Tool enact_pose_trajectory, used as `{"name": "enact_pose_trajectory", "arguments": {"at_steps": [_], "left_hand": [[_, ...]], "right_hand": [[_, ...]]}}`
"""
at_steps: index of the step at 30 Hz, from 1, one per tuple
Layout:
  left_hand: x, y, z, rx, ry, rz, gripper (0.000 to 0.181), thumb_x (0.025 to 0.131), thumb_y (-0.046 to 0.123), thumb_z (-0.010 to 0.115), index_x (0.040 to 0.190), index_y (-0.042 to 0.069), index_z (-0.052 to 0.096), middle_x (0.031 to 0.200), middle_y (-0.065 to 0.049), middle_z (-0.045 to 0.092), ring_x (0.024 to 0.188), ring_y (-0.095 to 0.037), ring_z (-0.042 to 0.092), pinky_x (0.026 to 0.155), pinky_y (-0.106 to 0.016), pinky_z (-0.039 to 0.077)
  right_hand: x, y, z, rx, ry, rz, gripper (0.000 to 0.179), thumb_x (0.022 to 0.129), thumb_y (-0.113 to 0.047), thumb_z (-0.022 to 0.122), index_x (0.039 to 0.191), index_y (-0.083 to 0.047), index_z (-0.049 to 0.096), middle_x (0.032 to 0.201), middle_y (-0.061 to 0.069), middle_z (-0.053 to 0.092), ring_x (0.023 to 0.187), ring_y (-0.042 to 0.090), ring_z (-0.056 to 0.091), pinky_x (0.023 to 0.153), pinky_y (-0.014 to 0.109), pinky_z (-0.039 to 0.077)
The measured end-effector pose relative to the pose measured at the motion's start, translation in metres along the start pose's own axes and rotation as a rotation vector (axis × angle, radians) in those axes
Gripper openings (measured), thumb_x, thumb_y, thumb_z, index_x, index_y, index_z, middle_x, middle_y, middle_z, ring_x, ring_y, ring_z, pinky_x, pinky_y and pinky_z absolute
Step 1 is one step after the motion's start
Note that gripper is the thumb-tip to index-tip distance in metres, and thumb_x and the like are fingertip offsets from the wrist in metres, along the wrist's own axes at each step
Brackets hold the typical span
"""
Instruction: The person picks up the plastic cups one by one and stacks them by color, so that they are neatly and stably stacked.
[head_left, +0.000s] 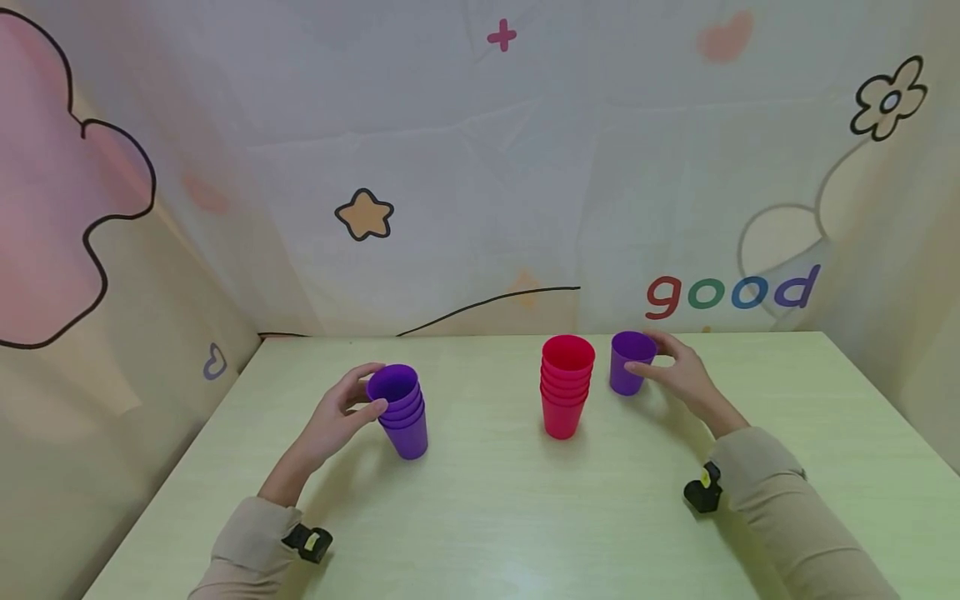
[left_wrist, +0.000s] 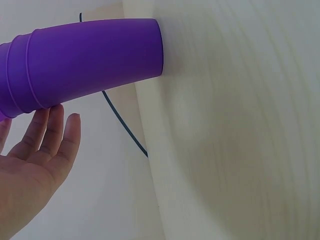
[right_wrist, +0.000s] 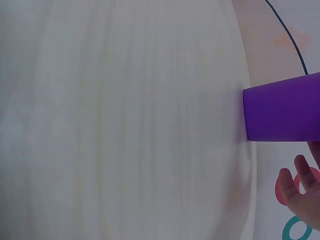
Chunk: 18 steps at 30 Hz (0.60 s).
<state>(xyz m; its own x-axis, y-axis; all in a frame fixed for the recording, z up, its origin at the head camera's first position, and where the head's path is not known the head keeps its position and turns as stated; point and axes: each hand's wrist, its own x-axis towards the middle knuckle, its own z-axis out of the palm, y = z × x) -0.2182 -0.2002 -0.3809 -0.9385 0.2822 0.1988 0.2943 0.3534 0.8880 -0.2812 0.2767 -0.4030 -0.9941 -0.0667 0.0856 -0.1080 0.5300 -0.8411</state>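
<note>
On the left of the table stands a stack of nested purple cups [head_left: 408, 440], upright. My left hand [head_left: 337, 421] holds it near the rim, thumb on the near side and fingers behind. In the left wrist view, fingertips touch the side of the purple stack [left_wrist: 100, 55] below its rims; the thumb is out of sight there. Toward the back right, my right hand [head_left: 682, 375] grips a single purple cup [head_left: 624, 379] between thumb and fingers. The right wrist view has this purple cup [right_wrist: 285, 112] with its base at the tabletop, the hand partly cut off.
A stack of nested red cups [head_left: 562, 417] stands upright between the hands, close to the single purple cup. The pale table [head_left: 487, 517] meets a printed cloth backdrop [head_left: 450, 167] along its back edge. Cloth also hangs at both sides.
</note>
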Motion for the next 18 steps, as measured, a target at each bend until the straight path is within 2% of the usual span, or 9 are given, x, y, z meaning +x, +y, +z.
{"name": "enact_pose_trajectory", "arguments": {"at_steps": [18], "left_hand": [[0.0000, 0.0021, 0.0002, 0.002, 0.000, 0.003, 0.050, 0.090, 0.016, 0.058, 0.135, 0.010, 0.037, 0.118, -0.021, 0.053, 0.108, -0.034, 0.050, 0.085, -0.043, 0.045]], "right_hand": [[-0.0041, -0.0048, 0.0026, 0.016, 0.018, -0.006, 0.079, 0.082, -0.038, 0.066, 0.140, -0.002, 0.028, 0.133, 0.024, 0.039, 0.123, 0.039, 0.031, 0.096, 0.061, 0.025]]}}
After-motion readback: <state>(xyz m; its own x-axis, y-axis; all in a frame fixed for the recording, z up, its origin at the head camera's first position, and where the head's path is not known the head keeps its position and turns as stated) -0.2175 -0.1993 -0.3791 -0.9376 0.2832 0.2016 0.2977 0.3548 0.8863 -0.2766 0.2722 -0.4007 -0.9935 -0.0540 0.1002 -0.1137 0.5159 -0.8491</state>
